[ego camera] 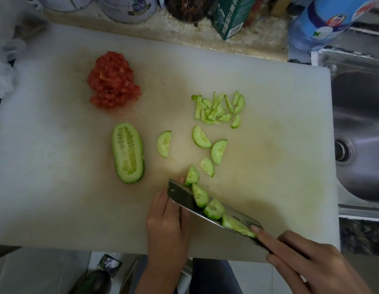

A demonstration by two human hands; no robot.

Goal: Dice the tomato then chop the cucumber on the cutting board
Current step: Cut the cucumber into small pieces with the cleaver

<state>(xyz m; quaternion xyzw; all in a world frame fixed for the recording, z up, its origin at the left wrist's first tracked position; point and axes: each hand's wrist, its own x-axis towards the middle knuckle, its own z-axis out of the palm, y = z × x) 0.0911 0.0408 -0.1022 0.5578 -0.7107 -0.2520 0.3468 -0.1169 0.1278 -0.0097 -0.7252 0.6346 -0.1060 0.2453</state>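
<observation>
3 cucumber slices [214, 209] lie on the knife [180, 193], gripped by the right hand [307, 259], 1 finger [267, 237] straight along it. The left hand [167, 219] fingers hide behind the blade; I cannot tell their shape. Left of them lies the half cucumber [128, 152], with the tomato bits [113, 80] beyond
</observation>
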